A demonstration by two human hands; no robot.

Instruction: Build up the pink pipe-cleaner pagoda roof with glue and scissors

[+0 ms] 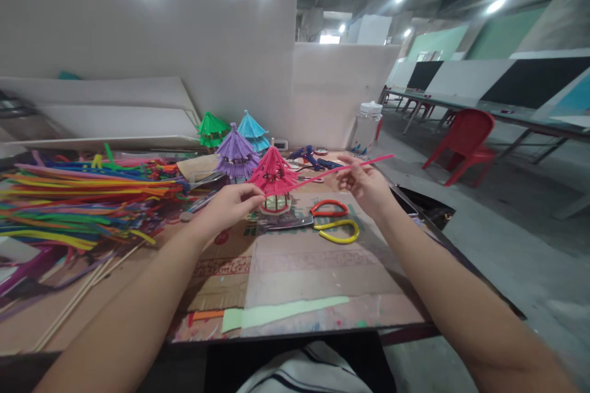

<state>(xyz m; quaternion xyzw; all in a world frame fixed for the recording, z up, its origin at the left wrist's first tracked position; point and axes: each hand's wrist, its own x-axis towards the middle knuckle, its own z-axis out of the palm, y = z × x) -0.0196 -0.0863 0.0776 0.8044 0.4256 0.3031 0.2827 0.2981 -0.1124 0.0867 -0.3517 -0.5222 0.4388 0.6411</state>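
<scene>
A long pink pipe cleaner (318,178) stretches between my hands, rising toward the right. My left hand (235,204) pinches its left end, close beside a small pink pagoda model (273,172) with a tiered fringed roof. Farther along, my right hand (362,184) has the same pipe cleaner between its fingers, and a free end sticks out past them. Whether the pipe cleaner touches the pagoda's roof, I cannot tell. Below my hands, scissors (329,221) with one red and one yellow handle lie on the cardboard (318,276).
Purple (236,153), green (212,130) and blue pagoda models (251,129) stand behind. A pile of colourful pipe cleaners (92,196) covers the left side, with thin wooden sticks (74,304) before it. A blue glue gun (306,155) and a clear bottle (367,126) sit at the back.
</scene>
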